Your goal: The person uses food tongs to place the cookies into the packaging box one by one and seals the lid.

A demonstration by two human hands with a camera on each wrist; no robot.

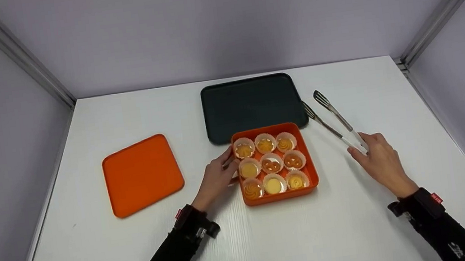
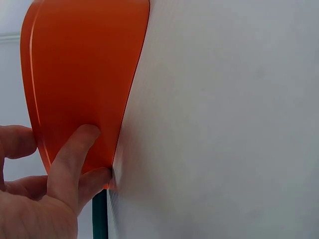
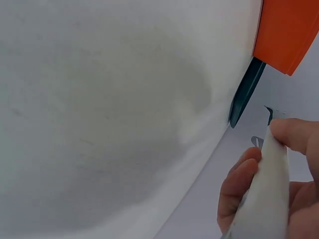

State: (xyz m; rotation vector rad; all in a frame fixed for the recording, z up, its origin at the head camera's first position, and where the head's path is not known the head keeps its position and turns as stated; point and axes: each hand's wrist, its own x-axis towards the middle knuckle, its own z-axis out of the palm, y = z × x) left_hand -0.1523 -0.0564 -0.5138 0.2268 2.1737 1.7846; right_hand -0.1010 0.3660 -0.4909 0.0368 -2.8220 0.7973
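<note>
An orange square box (image 1: 281,196) holds several small paper cups (image 1: 274,184) with yellow and orange contents, set in rows. My left hand (image 1: 216,175) is at the box's left side. In the left wrist view its fingertips (image 2: 89,130) press against the outer orange wall, and one finger reaches the upper edge. My right hand (image 1: 381,162) grips tongs (image 1: 341,117) by their white handle, thumb on one side and fingers on the other. Their slotted metal ends are spread apart, pointing away from me, with nothing between them.
A dark green rectangular tray (image 1: 251,105) lies behind the box, its near edge overlapped by the box in the head view. The left tong tip is close to that tray's right edge. A flat orange square lid or tray (image 1: 144,176) lies to the left on the white table (image 1: 292,244).
</note>
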